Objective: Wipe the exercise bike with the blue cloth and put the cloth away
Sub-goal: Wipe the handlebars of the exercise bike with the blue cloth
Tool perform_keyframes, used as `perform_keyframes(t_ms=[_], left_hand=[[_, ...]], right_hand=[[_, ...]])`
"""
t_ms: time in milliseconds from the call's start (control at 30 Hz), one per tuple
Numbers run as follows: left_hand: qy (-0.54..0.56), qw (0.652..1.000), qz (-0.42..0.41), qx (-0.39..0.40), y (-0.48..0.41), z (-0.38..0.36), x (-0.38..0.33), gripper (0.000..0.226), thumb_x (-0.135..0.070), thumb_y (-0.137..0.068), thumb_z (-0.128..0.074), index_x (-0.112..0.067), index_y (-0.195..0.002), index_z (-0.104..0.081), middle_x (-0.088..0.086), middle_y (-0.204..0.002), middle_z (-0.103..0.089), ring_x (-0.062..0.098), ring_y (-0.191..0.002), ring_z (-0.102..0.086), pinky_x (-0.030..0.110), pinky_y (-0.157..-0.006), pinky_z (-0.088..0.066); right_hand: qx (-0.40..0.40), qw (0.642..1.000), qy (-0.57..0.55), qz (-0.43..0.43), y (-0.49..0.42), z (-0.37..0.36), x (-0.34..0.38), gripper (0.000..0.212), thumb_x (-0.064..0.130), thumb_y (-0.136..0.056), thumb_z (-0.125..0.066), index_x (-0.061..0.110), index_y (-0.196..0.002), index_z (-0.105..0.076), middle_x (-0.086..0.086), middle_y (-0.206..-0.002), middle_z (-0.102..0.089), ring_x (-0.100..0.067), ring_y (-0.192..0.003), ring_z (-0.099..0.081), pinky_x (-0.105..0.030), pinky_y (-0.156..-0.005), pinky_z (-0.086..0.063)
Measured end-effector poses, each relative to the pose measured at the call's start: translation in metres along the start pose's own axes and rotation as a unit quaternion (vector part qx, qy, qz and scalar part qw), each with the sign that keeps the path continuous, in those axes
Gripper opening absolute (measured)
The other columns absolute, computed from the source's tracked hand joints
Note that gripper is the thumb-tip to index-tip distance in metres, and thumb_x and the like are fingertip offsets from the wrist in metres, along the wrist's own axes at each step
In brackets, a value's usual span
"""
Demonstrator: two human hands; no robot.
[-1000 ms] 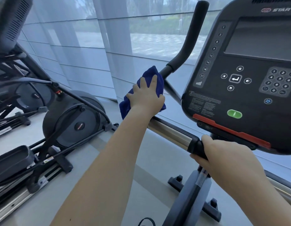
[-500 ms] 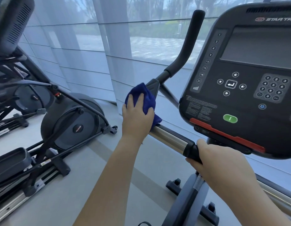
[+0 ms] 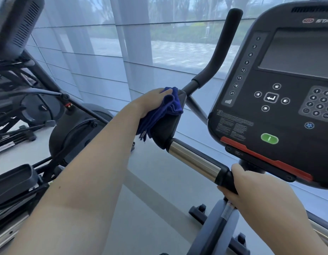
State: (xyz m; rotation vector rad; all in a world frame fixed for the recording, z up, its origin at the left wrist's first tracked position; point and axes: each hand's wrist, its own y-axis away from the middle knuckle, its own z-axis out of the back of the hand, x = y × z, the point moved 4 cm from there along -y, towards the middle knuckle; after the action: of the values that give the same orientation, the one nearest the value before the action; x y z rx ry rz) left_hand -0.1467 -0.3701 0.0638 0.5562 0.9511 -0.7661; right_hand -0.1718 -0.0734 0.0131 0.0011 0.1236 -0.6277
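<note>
The exercise bike's black console (image 3: 280, 100) fills the right side, with a chrome handlebar tube (image 3: 194, 160) running down from a black elbow pad (image 3: 166, 127) to the centre. My left hand (image 3: 150, 102) presses the bunched blue cloth (image 3: 163, 109) against the outer left side of that pad, fingers curled over the cloth's top. My right hand (image 3: 255, 192) grips the black collar where the chrome tube meets the bike's stem. A curved black grip (image 3: 222, 52) rises above the pad.
Elliptical machines (image 3: 71, 133) with black flywheel housings and pedals (image 3: 12, 181) stand on the left. A sheer-curtained window wall (image 3: 122, 52) runs behind. The bike's base feet (image 3: 200, 212) rest on grey floor below.
My left hand slid with the cloth from the top of the handlebar joint down onto the left side of the pad. The pad's black top is now uncovered. My right hand kept its grip.
</note>
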Motion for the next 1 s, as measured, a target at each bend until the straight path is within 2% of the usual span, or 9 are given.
perform_keyframes(t_ms=[167,267,367,600,767,833,867,933,1000], left_hand=[[0.039,0.996,0.065,0.055,-0.008,-0.006,-0.005,0.043,-0.057,-0.081,-0.059,-0.016,-0.094,-0.065,0.007,-0.087,-0.07,0.021,-0.076,-0.064,0.031,-0.072,-0.053],[0.017,0.993,0.094,0.073,-0.011,-0.005,0.004,0.056,-0.066,-0.07,-0.063,-0.017,-0.095,-0.068,0.011,-0.095,-0.073,0.026,-0.08,-0.069,0.036,-0.077,-0.055],[0.031,0.997,0.061,0.02,-0.011,-0.005,0.01,0.047,-0.063,-0.078,-0.058,-0.021,-0.095,-0.069,0.01,-0.098,-0.073,0.027,-0.086,-0.07,0.039,-0.084,-0.055],[0.033,0.996,0.002,-0.086,0.015,-0.01,0.034,0.039,-0.055,-0.083,-0.05,-0.026,-0.106,-0.063,0.004,-0.098,-0.072,0.026,-0.093,-0.068,0.043,-0.089,-0.053],[0.008,0.989,-0.03,-0.144,0.047,-0.022,0.051,0.04,-0.056,-0.084,-0.039,-0.043,-0.121,-0.049,0.0,-0.111,-0.067,0.025,-0.099,-0.064,0.047,-0.094,-0.048],[-0.038,0.981,-0.035,-0.186,0.057,-0.027,0.052,0.05,-0.056,-0.086,-0.033,-0.038,-0.133,-0.04,0.005,-0.123,-0.058,0.026,-0.102,-0.059,0.046,-0.093,-0.048],[-0.051,0.975,-0.045,-0.209,0.06,-0.03,0.05,0.054,-0.057,-0.086,-0.032,-0.035,-0.134,-0.039,0.009,-0.125,-0.054,0.028,-0.101,-0.058,0.048,-0.092,-0.048],[-0.053,0.965,-0.081,-0.243,0.067,-0.039,0.045,0.056,-0.056,-0.087,-0.031,-0.027,-0.133,-0.041,0.012,-0.127,-0.049,0.03,-0.105,-0.056,0.051,-0.093,-0.048],[-0.006,0.963,-0.092,-0.252,0.074,-0.047,0.046,0.054,-0.05,-0.087,-0.032,-0.026,-0.136,-0.039,0.008,-0.135,-0.047,0.029,-0.118,-0.049,0.052,-0.101,-0.041]], right_hand=[[0.007,1.0,-0.01,-0.004,-0.001,0.007,0.0,0.034,0.058,-0.094,-0.029,0.024,-0.086,-0.027,0.007,-0.063,-0.04,-0.007,-0.048,-0.034,-0.022,-0.044,-0.024],[0.006,1.0,-0.008,0.007,-0.002,0.009,0.0,0.034,0.056,-0.095,-0.029,0.024,-0.086,-0.027,0.008,-0.063,-0.041,-0.01,-0.052,-0.04,-0.023,-0.046,-0.028],[0.006,1.0,0.002,0.01,-0.003,0.006,-0.001,0.033,0.055,-0.096,-0.03,0.022,-0.089,-0.029,0.008,-0.063,-0.041,-0.017,-0.058,-0.047,-0.026,-0.047,-0.03],[-0.027,1.0,0.002,-0.006,0.0,0.006,-0.003,0.036,0.055,-0.095,-0.033,0.02,-0.085,-0.028,0.008,-0.059,-0.036,-0.01,-0.046,-0.03,-0.027,-0.043,-0.022],[-0.024,1.0,-0.007,-0.008,0.003,0.009,-0.001,0.038,0.058,-0.093,-0.036,0.021,-0.085,-0.029,0.009,-0.06,-0.038,-0.01,-0.047,-0.032,-0.026,-0.043,-0.021],[-0.01,0.999,-0.052,-0.003,0.005,0.013,0.001,0.047,0.067,-0.088,-0.037,0.022,-0.099,-0.037,0.01,-0.079,-0.051,-0.011,-0.065,-0.05,-0.024,-0.05,-0.034],[-0.002,0.994,-0.107,-0.008,0.004,0.017,0.0,0.058,0.071,-0.085,-0.036,0.022,-0.116,-0.038,0.008,-0.1,-0.055,-0.013,-0.086,-0.057,-0.025,-0.061,-0.041],[-0.019,0.964,-0.265,-0.02,-0.005,0.032,0.0,0.07,0.067,-0.086,-0.038,0.025,-0.141,-0.027,0.005,-0.131,-0.046,-0.014,-0.116,-0.05,-0.029,-0.077,-0.041],[-0.096,0.93,-0.354,-0.003,-0.028,0.054,0.005,0.056,0.052,-0.093,-0.044,0.026,-0.141,-0.03,0.002,-0.132,-0.048,-0.015,-0.115,-0.051,-0.028,-0.079,-0.038]])
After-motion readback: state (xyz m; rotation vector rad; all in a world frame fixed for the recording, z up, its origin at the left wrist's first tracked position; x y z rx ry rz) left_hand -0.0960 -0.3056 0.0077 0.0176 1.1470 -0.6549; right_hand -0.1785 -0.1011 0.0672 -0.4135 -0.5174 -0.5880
